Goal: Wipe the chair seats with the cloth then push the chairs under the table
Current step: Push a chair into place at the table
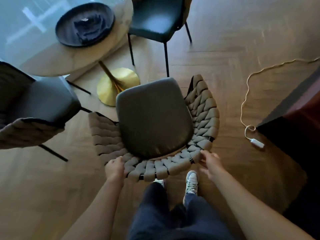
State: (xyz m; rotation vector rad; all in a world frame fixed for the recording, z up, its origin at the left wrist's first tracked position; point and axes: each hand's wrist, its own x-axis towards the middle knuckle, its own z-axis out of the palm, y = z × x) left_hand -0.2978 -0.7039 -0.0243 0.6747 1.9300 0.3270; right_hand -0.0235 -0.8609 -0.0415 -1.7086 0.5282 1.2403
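Note:
A chair [153, 116] with a dark leather seat and a woven grey backrest stands right in front of me, its seat facing the round table [52, 61]. My left hand [115, 168] grips the backrest on its left side. My right hand [210, 161] holds the backrest on its right side. A dark folded cloth [89, 28] lies in a black round tray [64, 34] on the table. A second chair [34, 104] stands at the left beside the table. A third chair [155, 19] stands at the far side.
The table rests on a gold pedestal base [117, 84] just ahead of the near chair. A white cable with a switch [257, 142] snakes over the wooden floor at the right. A dark piece of furniture [297, 122] fills the right edge. My feet stand behind the chair.

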